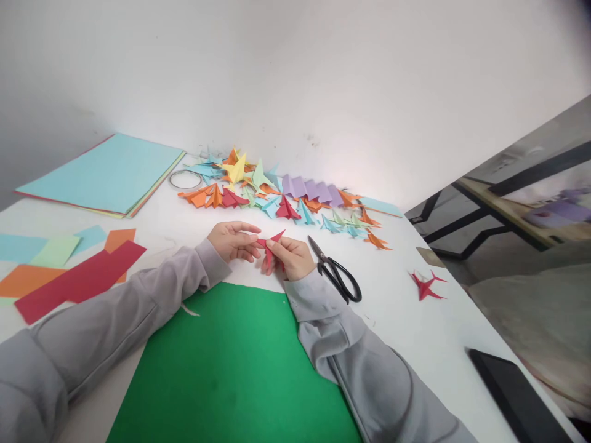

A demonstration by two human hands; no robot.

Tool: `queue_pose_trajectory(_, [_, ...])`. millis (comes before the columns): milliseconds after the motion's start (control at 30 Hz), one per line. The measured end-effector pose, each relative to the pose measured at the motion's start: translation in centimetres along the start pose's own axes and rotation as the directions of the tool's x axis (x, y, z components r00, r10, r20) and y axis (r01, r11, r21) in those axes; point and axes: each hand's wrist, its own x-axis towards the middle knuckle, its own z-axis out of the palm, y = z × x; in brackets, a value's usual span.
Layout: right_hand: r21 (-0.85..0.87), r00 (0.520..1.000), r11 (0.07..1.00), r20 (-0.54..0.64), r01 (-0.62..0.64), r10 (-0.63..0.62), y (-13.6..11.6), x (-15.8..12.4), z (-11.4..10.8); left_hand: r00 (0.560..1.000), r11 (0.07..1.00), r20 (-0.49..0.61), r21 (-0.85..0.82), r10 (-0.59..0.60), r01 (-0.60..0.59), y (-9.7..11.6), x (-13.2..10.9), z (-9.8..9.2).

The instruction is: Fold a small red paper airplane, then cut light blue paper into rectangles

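Observation:
Between my two hands, above the far edge of a green sheet [231, 363], is a red folded paper figure [276, 237] with a pointed tip sticking up to the right. My right hand [293, 255] pinches it between thumb and fingers. My left hand [234, 241] touches its left end with thumb and fingertips closed on it. The fingers hide part of the figure. Black-handled scissors [339, 274] lie just right of my right hand, blades pointing away. Another red folded figure [425, 287] rests farther right on the white table.
Many coloured folded papers [286, 208] line the back by the wall, near a wire ring [185, 179]. A stack of large sheets [106, 169] lies back left. Loose strips, including a red strip [83, 280], lie left. A black phone-like slab [514, 394] sits near the right edge.

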Motion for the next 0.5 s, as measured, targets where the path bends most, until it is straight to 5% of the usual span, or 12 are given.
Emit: queue_pose_trajectory(500, [0.039, 0.999, 0.999, -0.029, -0.015, 0.016, -0.07, 0.03, 0.11, 1.0, 1.0, -0.004, 0.002, 0.014, -0.014, 0.05, -0.14, 0.12])
